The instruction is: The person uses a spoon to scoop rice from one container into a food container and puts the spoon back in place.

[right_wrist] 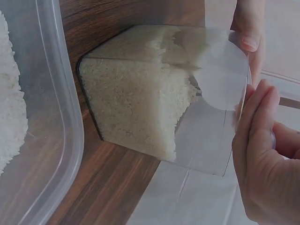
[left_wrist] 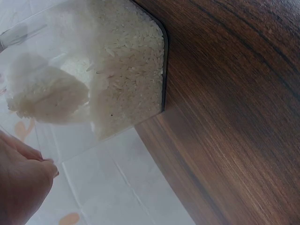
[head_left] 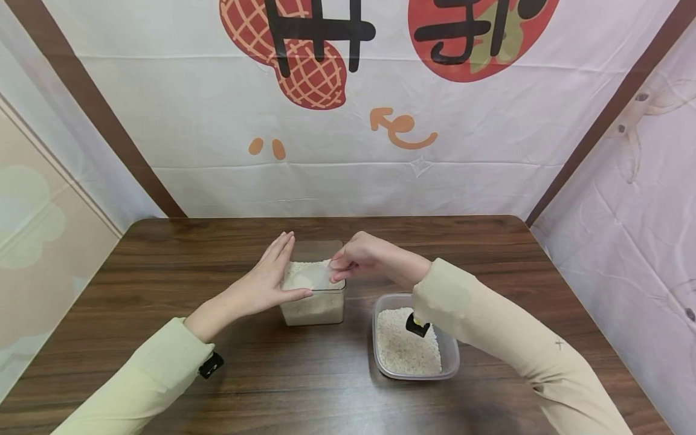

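Observation:
A clear, deep container (head_left: 313, 308) of white rice stands mid-table. My left hand (head_left: 264, 284) lies against its left side, fingers straight, the thumb along the front rim. At the right rim, my right hand (head_left: 361, 257) pinches a translucent white scoop (right_wrist: 222, 75) that is inside the container above the rice. Through the clear wall in the left wrist view, a heap of rice (left_wrist: 51, 96) shows in the scoop. The scoop's handle is mostly hidden by my right fingers (right_wrist: 262, 108).
A shallow plastic tub (head_left: 380, 356) with a bed of rice stands to the right and nearer me, partly under my right sleeve (head_left: 451, 302). Behind the wooden table (head_left: 244, 374) hangs a printed cloth (head_left: 206, 121).

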`<state>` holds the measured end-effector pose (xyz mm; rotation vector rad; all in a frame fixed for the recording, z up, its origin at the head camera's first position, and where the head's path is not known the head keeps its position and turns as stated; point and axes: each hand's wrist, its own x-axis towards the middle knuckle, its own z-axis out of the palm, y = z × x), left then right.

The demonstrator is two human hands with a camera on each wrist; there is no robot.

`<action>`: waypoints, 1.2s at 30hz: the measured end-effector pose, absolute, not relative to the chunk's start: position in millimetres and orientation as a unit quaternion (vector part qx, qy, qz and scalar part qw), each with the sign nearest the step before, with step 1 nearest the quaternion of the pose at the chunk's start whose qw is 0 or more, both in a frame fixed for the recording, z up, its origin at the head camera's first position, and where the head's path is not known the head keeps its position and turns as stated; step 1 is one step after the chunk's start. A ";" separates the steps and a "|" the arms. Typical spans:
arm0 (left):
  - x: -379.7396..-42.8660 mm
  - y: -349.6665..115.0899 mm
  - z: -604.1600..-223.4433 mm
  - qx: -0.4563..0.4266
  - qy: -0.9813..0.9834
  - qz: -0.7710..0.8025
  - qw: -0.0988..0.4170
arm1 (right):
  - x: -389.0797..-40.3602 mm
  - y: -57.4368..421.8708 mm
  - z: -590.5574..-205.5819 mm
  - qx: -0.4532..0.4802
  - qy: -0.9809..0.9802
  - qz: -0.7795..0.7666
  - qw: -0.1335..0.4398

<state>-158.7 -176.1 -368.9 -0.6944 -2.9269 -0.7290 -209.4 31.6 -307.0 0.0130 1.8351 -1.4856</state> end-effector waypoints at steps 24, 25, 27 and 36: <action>-159.3 -177.7 -369.3 -0.230 -0.943 -0.239 0.028 | -212.1 57.8 -313.4 -0.019 0.686 -0.619 0.381; -159.5 -177.8 -369.5 -0.230 -0.943 -0.239 0.029 | -212.4 58.8 -313.4 -0.022 0.688 -0.618 0.381; -159.8 -177.8 -369.6 -0.231 -0.942 -0.240 0.030 | -213.1 60.0 -313.4 -0.023 0.687 -0.617 0.382; -160.4 -176.7 -368.1 -0.230 -0.943 -0.240 0.029 | -215.7 66.0 -313.1 -0.023 0.675 -0.630 0.383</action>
